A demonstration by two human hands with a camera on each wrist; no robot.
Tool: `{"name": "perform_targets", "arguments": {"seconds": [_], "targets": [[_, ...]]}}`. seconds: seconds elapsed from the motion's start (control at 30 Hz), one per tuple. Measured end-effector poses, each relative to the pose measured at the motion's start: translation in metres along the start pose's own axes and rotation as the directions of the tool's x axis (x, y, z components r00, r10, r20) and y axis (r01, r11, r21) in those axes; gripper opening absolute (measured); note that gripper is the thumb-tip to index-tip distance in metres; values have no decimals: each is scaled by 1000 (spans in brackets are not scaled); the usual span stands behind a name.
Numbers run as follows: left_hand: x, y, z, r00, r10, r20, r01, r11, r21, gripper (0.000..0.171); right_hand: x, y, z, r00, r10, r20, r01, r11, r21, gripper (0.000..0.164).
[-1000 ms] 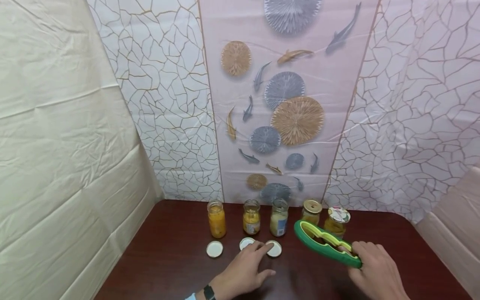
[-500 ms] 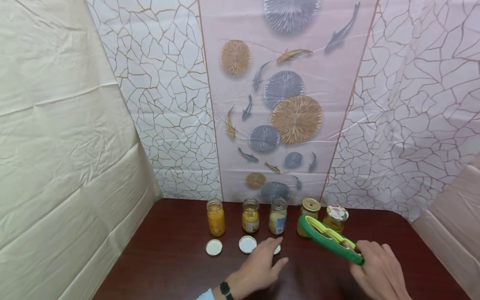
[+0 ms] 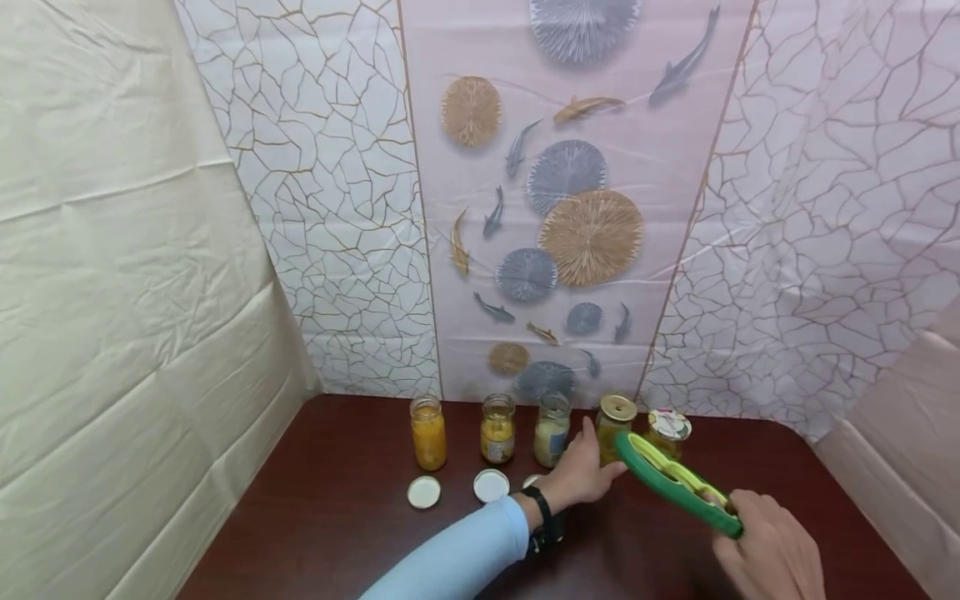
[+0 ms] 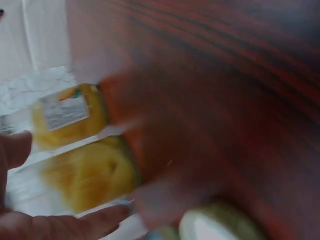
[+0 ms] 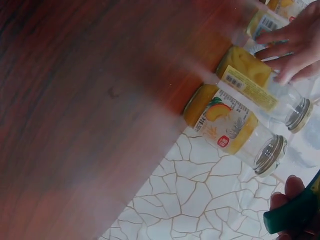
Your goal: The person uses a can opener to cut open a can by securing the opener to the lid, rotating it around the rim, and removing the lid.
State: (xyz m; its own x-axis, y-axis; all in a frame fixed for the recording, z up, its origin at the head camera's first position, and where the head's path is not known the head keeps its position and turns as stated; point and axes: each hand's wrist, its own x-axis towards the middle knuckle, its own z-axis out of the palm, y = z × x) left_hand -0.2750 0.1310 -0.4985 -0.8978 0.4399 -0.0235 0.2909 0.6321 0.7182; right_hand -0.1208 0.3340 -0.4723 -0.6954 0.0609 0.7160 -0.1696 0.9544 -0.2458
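Note:
My left hand (image 3: 581,473) reaches out with fingers extended, right beside the gold-lidded jar (image 3: 618,407). In the left wrist view its thumb and a finger (image 4: 107,220) spread on either side of two yellow-filled jars, one of them a jar with a label (image 4: 65,114). My right hand (image 3: 776,542) grips one end of a green jar opener (image 3: 660,490) with a lime scalloped inside. The jar opener's far end overlaps the gold-lidded jar in the head view. Behind it stands a jar with a patterned white lid (image 3: 670,424), shown in the right wrist view as a jar of yellow fruit (image 5: 222,120).
Three lidless jars stand along the back: an orange-filled jar (image 3: 429,437), a yellow-filled jar (image 3: 497,435) and a paler jar (image 3: 551,440). Before them lie a left lid (image 3: 423,492), a middle lid (image 3: 491,486) and a third lid (image 3: 531,480) partly behind my arm. Patterned cloth (image 3: 360,250) hangs behind the table.
My left hand has moved right and away from me, from over the lids to beside the gold-lidded jar. My right hand and the jar opener have shifted slightly right.

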Motion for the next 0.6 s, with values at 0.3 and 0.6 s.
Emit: {"name": "perform_targets", "arguments": {"seconds": [0.3,0.6], "targets": [[27,4,20,985,-60,-160,35,988,-152,63,-2,-3,7,999,7,-52,-6,1000,8,34],[26,1,19,986,-40,-159,10,982,-188,43,3,-8,17,997,-42,-72,44,999,15,27]]}}
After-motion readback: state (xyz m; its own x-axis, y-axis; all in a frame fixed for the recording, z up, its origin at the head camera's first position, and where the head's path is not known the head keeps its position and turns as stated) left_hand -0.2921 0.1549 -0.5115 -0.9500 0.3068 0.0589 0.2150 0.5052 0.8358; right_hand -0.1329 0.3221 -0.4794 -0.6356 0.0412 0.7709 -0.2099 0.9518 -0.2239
